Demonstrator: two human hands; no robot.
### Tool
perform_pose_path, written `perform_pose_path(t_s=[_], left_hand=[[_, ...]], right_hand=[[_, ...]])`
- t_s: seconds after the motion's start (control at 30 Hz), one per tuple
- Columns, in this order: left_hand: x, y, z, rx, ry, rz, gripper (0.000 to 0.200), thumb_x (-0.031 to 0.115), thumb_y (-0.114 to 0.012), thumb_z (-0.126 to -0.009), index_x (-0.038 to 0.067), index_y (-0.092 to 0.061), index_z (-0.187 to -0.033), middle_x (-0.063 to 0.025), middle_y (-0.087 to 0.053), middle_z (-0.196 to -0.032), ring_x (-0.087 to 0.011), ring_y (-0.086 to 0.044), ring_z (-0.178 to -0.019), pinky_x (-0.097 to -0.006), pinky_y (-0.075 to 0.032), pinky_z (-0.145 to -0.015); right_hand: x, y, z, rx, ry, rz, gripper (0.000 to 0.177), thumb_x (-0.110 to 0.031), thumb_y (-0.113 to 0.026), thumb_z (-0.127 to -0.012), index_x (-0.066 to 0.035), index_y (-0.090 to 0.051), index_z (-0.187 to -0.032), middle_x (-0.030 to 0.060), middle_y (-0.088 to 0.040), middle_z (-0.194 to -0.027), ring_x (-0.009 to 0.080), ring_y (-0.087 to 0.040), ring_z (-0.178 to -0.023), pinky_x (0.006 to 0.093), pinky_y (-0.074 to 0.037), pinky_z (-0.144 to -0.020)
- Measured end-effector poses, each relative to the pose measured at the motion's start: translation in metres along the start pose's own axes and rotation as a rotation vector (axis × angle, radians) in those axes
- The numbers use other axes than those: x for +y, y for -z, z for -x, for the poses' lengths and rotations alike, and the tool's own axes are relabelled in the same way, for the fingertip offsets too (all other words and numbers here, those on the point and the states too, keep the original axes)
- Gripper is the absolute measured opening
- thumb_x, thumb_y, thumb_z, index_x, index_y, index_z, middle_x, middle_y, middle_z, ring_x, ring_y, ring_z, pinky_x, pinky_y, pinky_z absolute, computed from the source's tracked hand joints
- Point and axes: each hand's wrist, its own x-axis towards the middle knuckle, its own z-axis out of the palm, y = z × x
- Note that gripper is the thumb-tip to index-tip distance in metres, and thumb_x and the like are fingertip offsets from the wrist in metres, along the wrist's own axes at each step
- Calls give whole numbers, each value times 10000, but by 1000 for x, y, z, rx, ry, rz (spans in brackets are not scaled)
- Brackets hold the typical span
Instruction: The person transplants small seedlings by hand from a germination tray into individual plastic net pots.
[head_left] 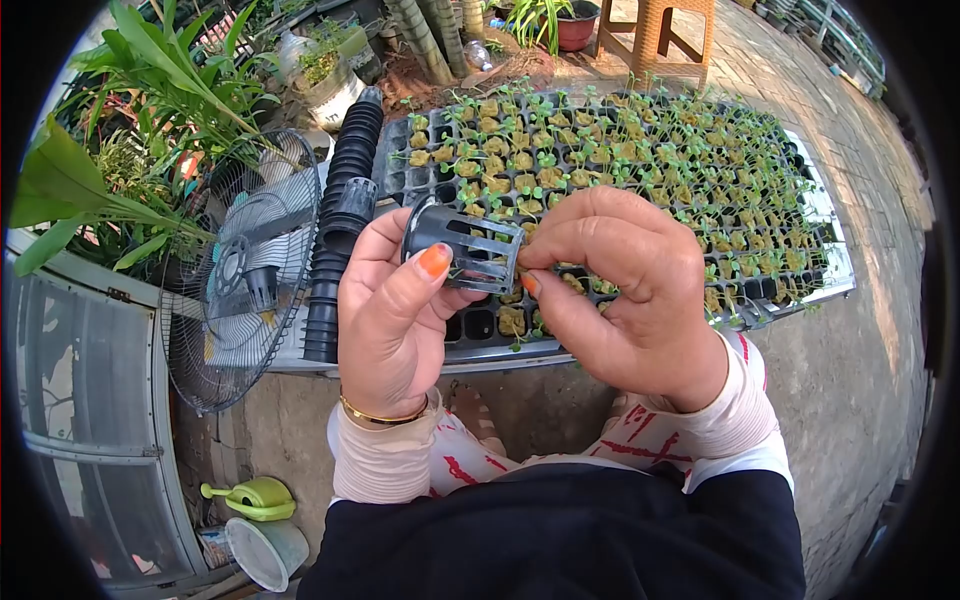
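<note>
A black slotted net pot [466,248] lies sideways in my left hand [383,315], its rim toward the palm and the thumb across its side. At the pot's base, the thumb and fingers of my right hand [640,290] are pinched together. Whatever they hold, if anything, is hidden by the fingers. Beneath and behind both hands spreads a black seedling tray [481,322] with many small green seedlings [640,150] in brown plugs. Some cells at its left and front edges hold no plug. To the left of my left hand stand long stacks of nested black net pots [322,300].
A round wire fan grille [185,350] lies at the left with a single net pot [262,288] on it. Leafy plants [150,90] crowd the upper left. A wooden-coloured stool [700,35] is behind the tray. A green watering can [255,497] and a bucket [268,552] stand on the floor.
</note>
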Motion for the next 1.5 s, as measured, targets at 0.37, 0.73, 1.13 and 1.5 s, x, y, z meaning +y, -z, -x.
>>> perform_pose_path(t_s=[0.37, 0.73, 1.13, 1.5], left_hand=[[0, 0, -2, -5, 52, -2, 407, 96, -614, -852, -63, -485, -1204, -141, -628, -1015, -195, -663, -854, -301, -588, -710], [-1, 0, -2, 0, 62, -10, 388, 131, -615, -858, -60, -496, -1174, -140, -635, -998, -195, -667, -841, -299, -585, -699], [0, -1, -3, 17, 33, 30, 383, 159, -629, -858, -45, -492, -1152, -132, -638, -967, -196, -672, -813, -292, -581, -688], [0, -6, 0, 30, 9, -2, 425, 160, -680, -831, -53, -491, -1147, -137, -634, -975, -203, -671, -820, -304, -581, -683]], right_hand=[[-3, 3, -1, 2, -62, -1, 204, 48, -650, -635, -17, -641, -828, 81, -644, -774, 183, -589, -662, 266, -434, -545], [-3, 2, 0, 31, 19, 96, 237, 83, -656, -611, -3, -653, -832, 104, -644, -770, 217, -602, -659, 293, -464, -581], [-7, 8, 0, -31, -76, 8, 242, 15, -658, -640, 12, -657, -882, 107, -650, -795, 199, -592, -653, 276, -441, -560], [-2, 3, 2, -14, -65, -52, 220, -8, -674, -629, -24, -627, -844, 50, -637, -788, 121, -487, -585, 237, -373, -520]])
